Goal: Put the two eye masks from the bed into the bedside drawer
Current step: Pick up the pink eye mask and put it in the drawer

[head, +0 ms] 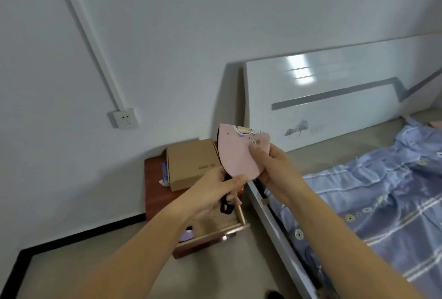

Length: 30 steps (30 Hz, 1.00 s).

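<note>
Both my left hand [215,187] and right hand [275,169] pinch the soft, folded, fan-shaped pink eye mask [239,152], its black elastic strap [226,205] dangling above the open wooden bedside drawer [229,224].

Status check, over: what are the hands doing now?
Both hands, left and right, holding pink eye mask. Drawer open below. Nothing in the way.

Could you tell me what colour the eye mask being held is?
Pale pink eye mask with small cartoon prints, head view.
</note>
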{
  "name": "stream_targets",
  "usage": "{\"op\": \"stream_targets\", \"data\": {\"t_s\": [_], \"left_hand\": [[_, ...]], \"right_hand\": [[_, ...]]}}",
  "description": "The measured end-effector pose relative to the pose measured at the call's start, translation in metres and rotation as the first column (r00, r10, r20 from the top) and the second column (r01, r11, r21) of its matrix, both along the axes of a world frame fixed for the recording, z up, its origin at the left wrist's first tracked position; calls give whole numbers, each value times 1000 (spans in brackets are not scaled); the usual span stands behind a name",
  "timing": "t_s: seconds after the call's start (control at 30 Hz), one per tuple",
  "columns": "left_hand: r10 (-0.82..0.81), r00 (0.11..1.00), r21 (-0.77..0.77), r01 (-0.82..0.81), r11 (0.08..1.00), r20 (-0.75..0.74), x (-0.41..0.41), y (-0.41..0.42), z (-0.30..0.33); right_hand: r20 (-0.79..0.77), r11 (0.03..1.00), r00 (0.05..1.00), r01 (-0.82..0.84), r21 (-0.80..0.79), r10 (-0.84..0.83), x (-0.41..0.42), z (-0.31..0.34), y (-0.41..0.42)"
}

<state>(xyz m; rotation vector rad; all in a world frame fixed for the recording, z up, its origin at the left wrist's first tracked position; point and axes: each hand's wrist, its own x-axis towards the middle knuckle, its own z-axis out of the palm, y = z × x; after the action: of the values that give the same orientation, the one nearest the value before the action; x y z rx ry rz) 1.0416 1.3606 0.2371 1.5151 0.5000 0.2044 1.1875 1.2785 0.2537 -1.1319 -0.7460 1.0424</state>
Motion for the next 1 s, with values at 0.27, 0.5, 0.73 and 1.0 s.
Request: {"op": "stream_targets", "data": {"t_s": [0.27,0.5,0.73,1.0], "left_hand": [[122,978,-235,-81,969,169,-48,-4,-7],[498,756,-809,69,584,424,-42,-18,18],[-329,907,-444,189,876,-262,-23,-49,-3],[410,912,863,-219,456,15,-10,-37,-10]], "right_hand": [[-238,996,970,55,65,-38,-26,4,-6],[-327,985,935,163,58,-135,-11,4,-15],[267,973,936,217,73,-228,-9,10,-29],[-1,938,952,300,-173,-305,-7,-10,-28]]}}
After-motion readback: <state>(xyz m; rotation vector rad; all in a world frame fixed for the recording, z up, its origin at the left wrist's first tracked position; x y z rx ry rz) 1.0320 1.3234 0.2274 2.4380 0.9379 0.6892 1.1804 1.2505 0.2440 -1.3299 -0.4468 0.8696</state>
